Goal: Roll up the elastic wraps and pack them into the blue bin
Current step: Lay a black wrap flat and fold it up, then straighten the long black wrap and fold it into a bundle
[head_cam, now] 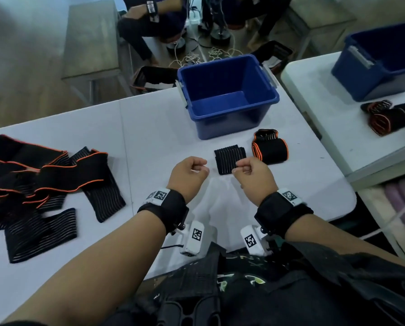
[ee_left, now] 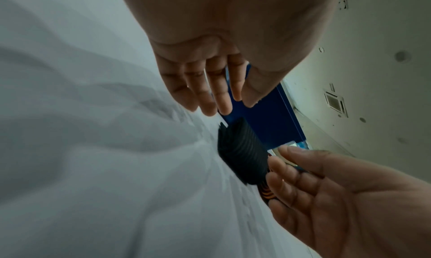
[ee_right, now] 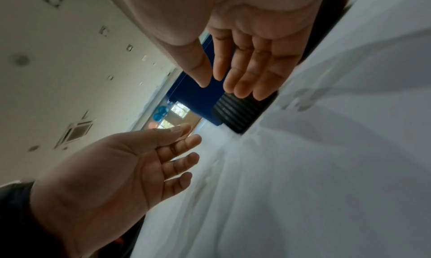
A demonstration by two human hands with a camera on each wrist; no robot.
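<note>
An empty blue bin point(head_cam: 227, 95) stands at the far middle of the white table point(head_cam: 149, 128). In front of it lie a rolled black ribbed wrap point(head_cam: 229, 161) and a rolled orange-edged wrap point(head_cam: 270, 149). Several unrolled wraps point(head_cam: 44, 180) are piled at the left. My left hand point(head_cam: 198, 167) hovers just left of the black roll and my right hand point(head_cam: 242, 168) at its near edge, both with relaxed fingers and holding nothing. The left wrist view shows the black roll point(ee_left: 242, 151) beyond my left fingers point(ee_left: 221, 99). In the right wrist view my right fingers point(ee_right: 245, 81) hang over that roll point(ee_right: 240, 111).
A second table at the right carries another blue bin point(head_cam: 382, 60) and rolled wraps point(head_cam: 389, 116). People sit on the floor beyond the table point(head_cam: 154, 22), beside black bags and cables. The table's right edge lies close to the orange-edged roll.
</note>
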